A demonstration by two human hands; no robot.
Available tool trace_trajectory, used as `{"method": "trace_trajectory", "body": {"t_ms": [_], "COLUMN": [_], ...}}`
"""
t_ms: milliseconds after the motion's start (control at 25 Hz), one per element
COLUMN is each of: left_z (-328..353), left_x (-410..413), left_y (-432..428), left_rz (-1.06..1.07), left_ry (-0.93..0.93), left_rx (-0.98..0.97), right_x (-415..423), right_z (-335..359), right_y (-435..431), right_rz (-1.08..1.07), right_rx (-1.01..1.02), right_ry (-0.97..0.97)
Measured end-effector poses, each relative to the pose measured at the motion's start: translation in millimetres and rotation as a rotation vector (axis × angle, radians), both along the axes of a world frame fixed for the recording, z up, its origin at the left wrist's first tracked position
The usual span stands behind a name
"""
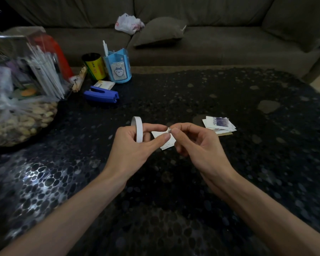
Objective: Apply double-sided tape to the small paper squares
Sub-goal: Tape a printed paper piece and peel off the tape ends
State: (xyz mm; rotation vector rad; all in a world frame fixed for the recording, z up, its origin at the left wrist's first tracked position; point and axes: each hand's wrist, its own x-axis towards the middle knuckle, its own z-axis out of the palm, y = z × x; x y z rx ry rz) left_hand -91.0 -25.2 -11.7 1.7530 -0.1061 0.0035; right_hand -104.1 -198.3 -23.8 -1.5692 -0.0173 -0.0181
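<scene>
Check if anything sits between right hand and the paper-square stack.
Nothing visible. The stack lies on bare table just past the right hand, which pinches the tape end at the square in the left hand. The stapler sits far left.

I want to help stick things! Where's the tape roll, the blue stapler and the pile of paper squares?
tape roll (139,130), head view, on its white band.
blue stapler (100,91), head view, middle of its top.
pile of paper squares (220,123), head view, on the top purple-printed square.

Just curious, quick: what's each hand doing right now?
Left hand: holds the tape roll, pinches a paper square.
Right hand: pinches that paper square's corner.
</scene>
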Motion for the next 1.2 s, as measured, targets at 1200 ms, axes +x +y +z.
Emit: {"method": "trace_trajectory", "body": {"t_ms": [1200], "left_z": [8], "left_x": [-6], "left_y": [-2], "left_rz": [0.059], "left_ry": [0.135], "left_rx": [-0.097], "right_x": [-4], "right_z": [0], "right_y": [0], "right_rz": [-0.006], "right_rx": [-0.089], "right_ry": [-0.094]}}
